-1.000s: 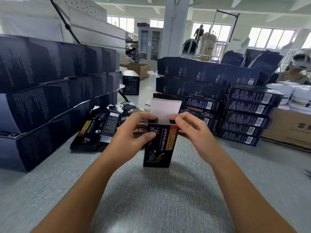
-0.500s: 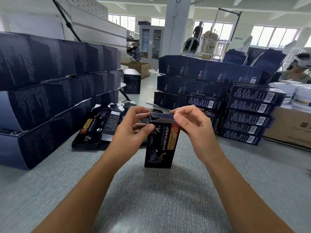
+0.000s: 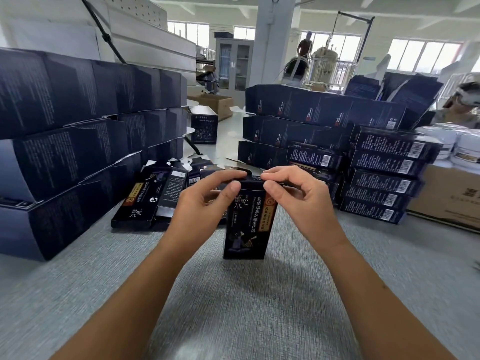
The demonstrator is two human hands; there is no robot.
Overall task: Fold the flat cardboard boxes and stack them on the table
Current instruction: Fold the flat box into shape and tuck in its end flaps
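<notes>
On grey table (image 3: pixel 233 313) amid stacks (image 3: pixel 78 131), left hand (image 3: pixel 205 203) and right hand (image 3: pixel 301 201) pinch upright box (image 3: pixel 245 229)

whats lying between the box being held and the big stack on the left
In the head view, a pile of flat unfolded boxes lies between the held box and the left stack.

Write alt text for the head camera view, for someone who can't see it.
A left hand and a right hand pinch the top of a dark box standing upright on a grey table. Flat boxes lie behind it, with stacks of folded boxes on both sides.
</notes>
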